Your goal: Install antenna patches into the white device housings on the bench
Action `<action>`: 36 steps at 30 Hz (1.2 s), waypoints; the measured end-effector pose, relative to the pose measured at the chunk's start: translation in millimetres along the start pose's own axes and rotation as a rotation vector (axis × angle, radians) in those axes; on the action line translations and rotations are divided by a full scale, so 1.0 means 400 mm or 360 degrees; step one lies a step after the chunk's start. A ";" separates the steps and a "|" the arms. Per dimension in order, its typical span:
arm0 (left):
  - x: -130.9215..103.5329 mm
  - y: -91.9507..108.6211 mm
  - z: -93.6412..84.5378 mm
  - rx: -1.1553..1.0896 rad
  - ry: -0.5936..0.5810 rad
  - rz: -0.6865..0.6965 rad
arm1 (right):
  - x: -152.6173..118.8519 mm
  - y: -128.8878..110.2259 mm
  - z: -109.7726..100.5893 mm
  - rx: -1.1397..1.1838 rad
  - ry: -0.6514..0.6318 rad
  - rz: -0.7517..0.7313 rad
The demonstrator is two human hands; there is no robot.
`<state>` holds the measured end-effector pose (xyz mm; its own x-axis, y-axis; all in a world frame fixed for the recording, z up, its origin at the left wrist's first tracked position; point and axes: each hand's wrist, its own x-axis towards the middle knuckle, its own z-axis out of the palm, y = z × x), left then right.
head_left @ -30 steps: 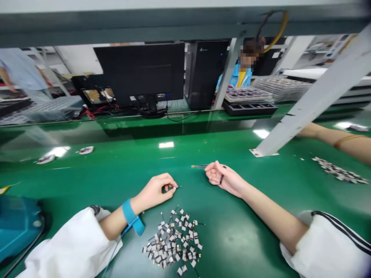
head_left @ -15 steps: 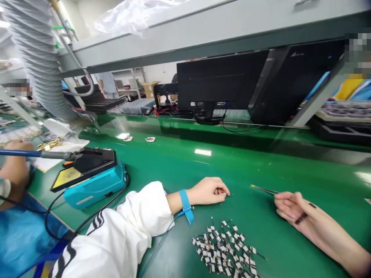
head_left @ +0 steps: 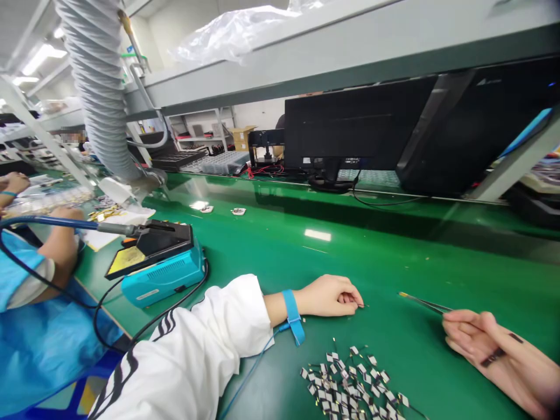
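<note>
My left hand [head_left: 335, 296] rests closed on the green mat, with a blue wrist strap [head_left: 292, 314] round the wrist. A tiny dark thing pokes out at its fingertips, too small to name. To the right, my right hand [head_left: 470, 335] is palm up and closed on metal tweezers [head_left: 424, 303]. Their yellowish tip points left toward my left fingertips, apart from them. In front of both hands lies a loose pile of small pale square parts with short dark leads [head_left: 350, 385].
A teal soldering station [head_left: 164, 277] with a yellow sponge [head_left: 126, 261] stands on the left, its cable looping nearby. Two small boards [head_left: 238, 212] lie farther back. Behind are a monitor [head_left: 350, 128] and a ventilation hose [head_left: 100, 87]. A co-worker's arm [head_left: 63, 245] is at left.
The camera view has turned left, so the scene sits farther right. My right hand and the tweezers have drawn slightly rightward. My left hand keeps its closed pose.
</note>
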<state>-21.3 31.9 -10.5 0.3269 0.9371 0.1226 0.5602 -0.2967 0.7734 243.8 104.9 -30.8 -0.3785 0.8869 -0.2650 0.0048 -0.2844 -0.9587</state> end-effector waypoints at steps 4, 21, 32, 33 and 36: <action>-0.008 0.016 -0.004 0.0027 -0.0003 -0.0020 | -0.026 -0.031 0.032 0.0283 -0.0159 0.0084; -0.008 0.030 -0.027 0.0127 -0.0107 -0.0069 | -0.032 -0.042 0.060 0.0502 -0.0382 -0.0081; -0.005 0.027 -0.024 0.0126 -0.0125 -0.0067 | -0.031 -0.042 0.062 0.0487 -0.0381 -0.0091; -0.006 0.026 -0.023 0.0124 -0.0123 -0.0066 | -0.032 -0.042 0.062 0.0487 -0.0382 -0.0092; -0.008 0.023 -0.022 0.0118 -0.0116 -0.0055 | -0.034 -0.045 0.064 0.0486 -0.0383 -0.0098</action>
<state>-23.8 28.0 1.6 0.3593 0.9319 0.0488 0.6261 -0.2795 0.7279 225.1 88.5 -7.4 -0.5758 0.8053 -0.1415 -0.2864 -0.3608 -0.8876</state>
